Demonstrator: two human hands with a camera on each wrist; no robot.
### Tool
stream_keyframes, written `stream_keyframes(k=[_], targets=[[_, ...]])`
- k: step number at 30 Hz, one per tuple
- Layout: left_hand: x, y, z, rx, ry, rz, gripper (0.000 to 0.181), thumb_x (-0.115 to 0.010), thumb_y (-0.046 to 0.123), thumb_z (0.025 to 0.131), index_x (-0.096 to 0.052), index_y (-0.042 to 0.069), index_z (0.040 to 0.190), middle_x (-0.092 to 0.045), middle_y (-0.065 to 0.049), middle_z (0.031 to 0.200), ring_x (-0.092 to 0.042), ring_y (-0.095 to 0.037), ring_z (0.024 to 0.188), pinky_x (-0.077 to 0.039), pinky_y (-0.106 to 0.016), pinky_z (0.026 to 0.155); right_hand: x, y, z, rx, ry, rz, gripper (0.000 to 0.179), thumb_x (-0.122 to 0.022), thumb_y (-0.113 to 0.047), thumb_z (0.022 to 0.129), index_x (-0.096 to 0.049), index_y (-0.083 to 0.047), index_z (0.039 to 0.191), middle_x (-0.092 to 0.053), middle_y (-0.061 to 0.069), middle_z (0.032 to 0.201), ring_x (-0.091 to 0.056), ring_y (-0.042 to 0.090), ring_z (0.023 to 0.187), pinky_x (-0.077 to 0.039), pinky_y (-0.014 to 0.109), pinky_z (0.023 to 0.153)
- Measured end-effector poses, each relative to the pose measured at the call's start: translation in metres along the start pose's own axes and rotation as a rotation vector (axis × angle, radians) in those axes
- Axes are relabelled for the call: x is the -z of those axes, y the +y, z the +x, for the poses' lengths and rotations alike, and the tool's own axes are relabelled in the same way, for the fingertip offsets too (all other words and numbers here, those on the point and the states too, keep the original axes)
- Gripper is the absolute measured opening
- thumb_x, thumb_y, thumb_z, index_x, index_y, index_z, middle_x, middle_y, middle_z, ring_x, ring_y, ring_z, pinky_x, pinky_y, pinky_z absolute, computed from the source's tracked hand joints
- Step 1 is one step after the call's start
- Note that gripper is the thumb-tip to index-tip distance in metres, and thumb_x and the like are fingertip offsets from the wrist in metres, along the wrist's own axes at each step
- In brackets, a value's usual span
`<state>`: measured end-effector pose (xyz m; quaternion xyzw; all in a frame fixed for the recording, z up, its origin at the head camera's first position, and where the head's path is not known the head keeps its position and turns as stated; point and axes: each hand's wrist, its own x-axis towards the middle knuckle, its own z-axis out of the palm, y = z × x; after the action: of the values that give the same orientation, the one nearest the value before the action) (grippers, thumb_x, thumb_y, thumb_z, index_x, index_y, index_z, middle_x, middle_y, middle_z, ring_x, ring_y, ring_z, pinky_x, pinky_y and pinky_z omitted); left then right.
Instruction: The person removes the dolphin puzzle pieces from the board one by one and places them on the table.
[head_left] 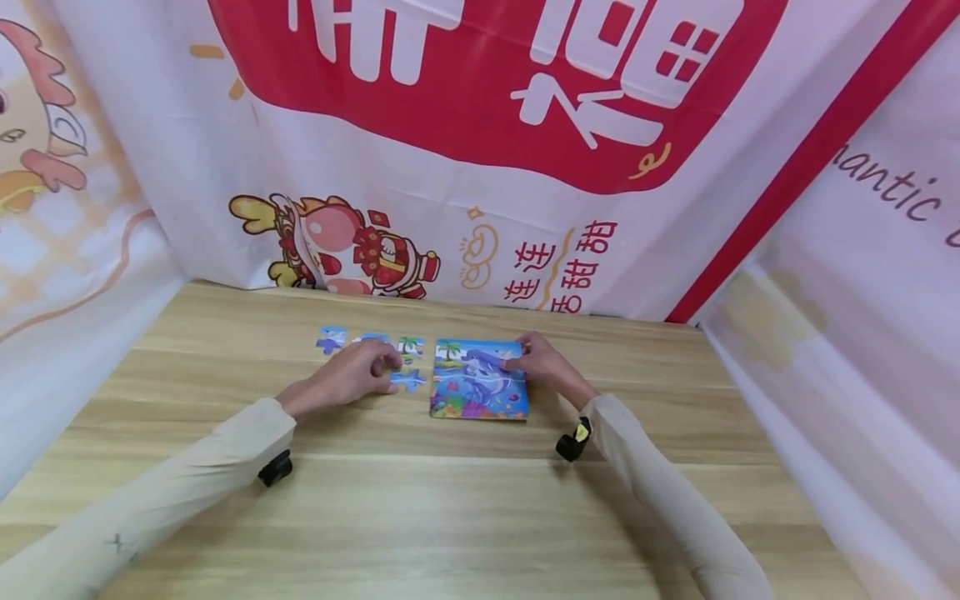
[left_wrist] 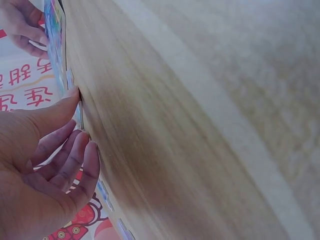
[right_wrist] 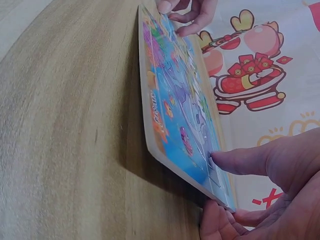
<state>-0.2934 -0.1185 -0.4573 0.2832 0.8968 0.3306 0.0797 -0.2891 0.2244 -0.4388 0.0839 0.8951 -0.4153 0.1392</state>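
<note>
My right hand (head_left: 551,367) grips the right edge of a dolphin picture puzzle board (head_left: 480,398), thumb on the picture and fingers at and under the edge. In the right wrist view the board (right_wrist: 172,95) shows its pale side, with a shadow beneath its near edge. To the board's left, my left hand (head_left: 348,377) rests with loosely bent fingers beside a blue puzzle piece (head_left: 409,381); the thumb tip (left_wrist: 74,94) is down at the pieces. A palm-tree piece (head_left: 410,345) lies just above, by the fingertips.
Further left on the wooden table (head_left: 420,517) lie a blue and purple piece (head_left: 331,337) and another piece (head_left: 373,337) partly behind my left hand. A printed cloth (head_left: 420,167) hangs along the back edge, and white cloths (head_left: 840,333) close off both sides.
</note>
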Motion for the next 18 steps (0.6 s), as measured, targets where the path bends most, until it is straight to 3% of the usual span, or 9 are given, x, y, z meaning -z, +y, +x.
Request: stream_keyframes(k=[4,12,18], targets=[[-0.0006,0.0000,0.0015,0.013,-0.001,0.001,0.032,-0.081,0.015,0.093,-0.071,0.005,0.122,-0.070,-0.009,0.119,-0.061,-0.023,0.096,-0.054,-0.039,0.086,-0.0005,-0.0004,0.0018,-0.011,0.007,-0.012,0.060,-0.078,-0.022,0.095,-0.046,0.000,0.141,-0.052,0.018,0.129,-0.052,0.026,0.104,-0.049,0.033,0.083],[0.0006,0.0029,0.0005,0.034,-0.009,-0.007,0.035,-0.080,0.014,0.094,-0.069,0.004,0.125,-0.070,-0.010,0.121,-0.062,-0.024,0.099,-0.056,-0.043,0.090,-0.0024,-0.0003,0.0014,0.000,0.018,-0.043,0.068,-0.082,-0.029,0.092,-0.045,0.000,0.141,-0.053,0.019,0.133,-0.050,0.032,0.116,-0.046,0.046,0.105],[0.0016,0.0094,-0.0050,0.051,0.005,0.017,0.037,-0.081,0.014,0.093,-0.069,0.005,0.126,-0.068,-0.011,0.122,-0.062,-0.026,0.103,-0.056,-0.048,0.093,-0.0070,-0.0021,-0.0002,0.021,0.036,-0.057,0.063,-0.083,-0.027,0.092,-0.046,0.001,0.135,-0.055,0.018,0.126,-0.050,0.031,0.111,-0.046,0.046,0.103]])
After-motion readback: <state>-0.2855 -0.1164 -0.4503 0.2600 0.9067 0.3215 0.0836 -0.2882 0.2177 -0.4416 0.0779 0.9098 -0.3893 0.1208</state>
